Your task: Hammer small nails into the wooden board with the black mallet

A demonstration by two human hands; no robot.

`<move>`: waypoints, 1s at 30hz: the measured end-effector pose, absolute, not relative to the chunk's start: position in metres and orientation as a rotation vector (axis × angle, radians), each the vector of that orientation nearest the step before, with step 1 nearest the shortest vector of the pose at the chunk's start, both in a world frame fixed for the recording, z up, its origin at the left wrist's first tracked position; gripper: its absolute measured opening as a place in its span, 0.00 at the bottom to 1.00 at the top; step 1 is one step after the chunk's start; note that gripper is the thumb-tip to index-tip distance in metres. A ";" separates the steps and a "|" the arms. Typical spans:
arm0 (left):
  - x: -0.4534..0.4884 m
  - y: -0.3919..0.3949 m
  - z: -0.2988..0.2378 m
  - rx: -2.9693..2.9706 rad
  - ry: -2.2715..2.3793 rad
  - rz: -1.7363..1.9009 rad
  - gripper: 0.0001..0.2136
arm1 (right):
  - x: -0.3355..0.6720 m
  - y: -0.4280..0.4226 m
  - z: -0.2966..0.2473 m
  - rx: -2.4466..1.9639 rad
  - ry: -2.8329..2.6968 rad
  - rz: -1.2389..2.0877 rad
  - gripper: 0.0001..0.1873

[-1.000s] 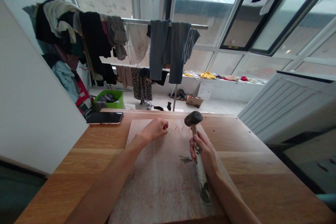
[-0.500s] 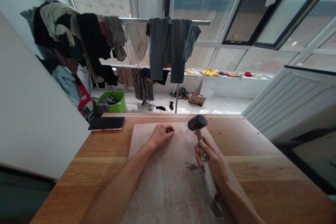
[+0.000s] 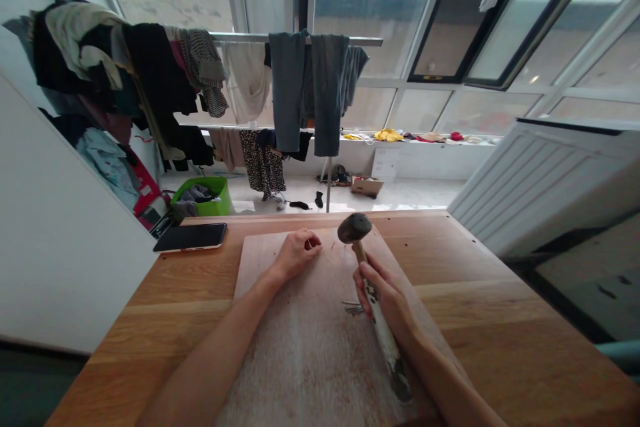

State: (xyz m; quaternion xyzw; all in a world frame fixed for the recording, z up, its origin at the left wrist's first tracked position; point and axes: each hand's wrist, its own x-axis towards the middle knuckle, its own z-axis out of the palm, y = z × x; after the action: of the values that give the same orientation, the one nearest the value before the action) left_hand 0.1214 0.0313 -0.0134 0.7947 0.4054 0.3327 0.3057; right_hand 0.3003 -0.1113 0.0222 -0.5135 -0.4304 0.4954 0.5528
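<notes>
My right hand (image 3: 387, 297) is wrapped round the pale, stained handle of a hammer (image 3: 356, 229). Its dark head is raised a little above the far part of a worn wooden board (image 3: 310, 347). My left hand (image 3: 297, 252) rests curled on the board's far left, fingertips pinched together near several small nails standing in the wood; what the fingertips pinch is too small to make out. A small pile of loose nails (image 3: 353, 307) lies on the board just left of my right hand.
The board lies on a wooden table (image 3: 505, 320). A black phone (image 3: 191, 237) sits at the table's far left corner. Beyond stand a laundry rack with hanging clothes (image 3: 300, 90), a green basket (image 3: 204, 193) on the floor, a white panel (image 3: 60, 233) at left and large windows.
The hammer head has shifted slightly left, closer to my left hand. My left hand keeps its curled pose by the nails. The camera view has swung a little.
</notes>
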 end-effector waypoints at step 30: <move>0.125 0.018 0.005 2.256 0.971 0.959 0.06 | 0.299 -0.089 0.012 -0.940 -0.874 1.260 0.20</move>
State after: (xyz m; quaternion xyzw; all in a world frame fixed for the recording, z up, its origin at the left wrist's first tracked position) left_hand 0.1254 0.0180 0.0054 0.8284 0.3566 0.3522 0.2500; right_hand 0.2993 -0.0892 0.0116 -0.4093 -0.3806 0.5485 0.6219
